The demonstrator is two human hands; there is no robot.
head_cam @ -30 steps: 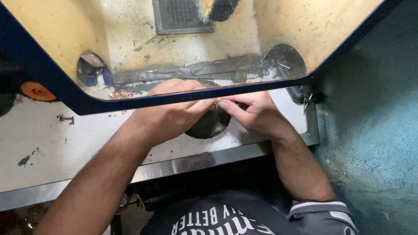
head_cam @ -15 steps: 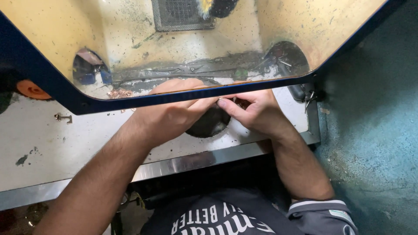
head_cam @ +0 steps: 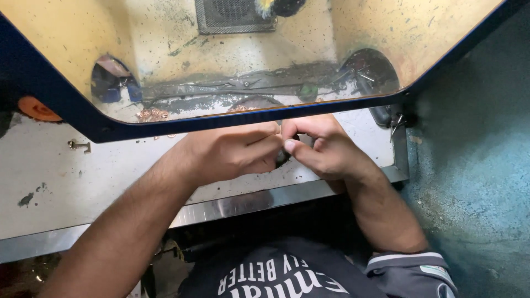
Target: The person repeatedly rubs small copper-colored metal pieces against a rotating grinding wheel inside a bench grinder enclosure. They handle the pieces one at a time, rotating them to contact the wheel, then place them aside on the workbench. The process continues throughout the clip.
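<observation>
My left hand (head_cam: pixel 226 152) and my right hand (head_cam: pixel 326 149) meet fingertip to fingertip just below the blue frame (head_cam: pixel 165 126) of a cabinet window. Both hands pinch one small piece between thumbs and forefingers. The fingers hide nearly all of it, so I cannot tell its shape. Under the fingertips a dark round opening (head_cam: pixel 281 160) in the white worktop (head_cam: pixel 83 182) shows partly. Both forearms reach in from below, over my dark shirt.
Behind the window is a stained yellow chamber with a metal grille (head_cam: pixel 232 16) and dark side ports. Several small copper-coloured pieces (head_cam: pixel 152 114) lie on its floor. An orange knob (head_cam: pixel 36 108) sits left. Keys (head_cam: pixel 396 122) hang right, beside a teal wall (head_cam: pixel 475 165). A steel strip (head_cam: pixel 237 201) edges the worktop.
Both hands have drawn slightly toward me, from under the blue frame edge to just below it. They stay pressed together on the small piece.
</observation>
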